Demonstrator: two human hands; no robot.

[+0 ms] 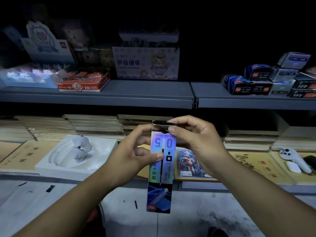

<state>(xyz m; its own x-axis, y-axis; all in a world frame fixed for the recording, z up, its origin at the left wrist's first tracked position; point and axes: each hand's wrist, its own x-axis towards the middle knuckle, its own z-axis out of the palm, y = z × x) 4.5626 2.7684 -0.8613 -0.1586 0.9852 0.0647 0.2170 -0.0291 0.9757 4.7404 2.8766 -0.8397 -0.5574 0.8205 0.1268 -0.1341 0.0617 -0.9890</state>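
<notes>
A tall narrow shiny pen-refill box [160, 170], printed "0.5" upside down, stands upright in front of me with its top flap [164, 123] folded open. My left hand [130, 156] grips the box's upper half, thumb across the front. My right hand [193, 137] pinches the open flap at the top between thumb and fingers.
A grey shelf [153, 93] above carries a finger-bandage box [145, 63], a red 2B tray [83, 81] and stacked dark boxes [266, 79]. Below lie notebook stacks [95, 124], a white tray with a toy [78, 151], a hero-print notebook [189, 163] and a white toy [294, 159].
</notes>
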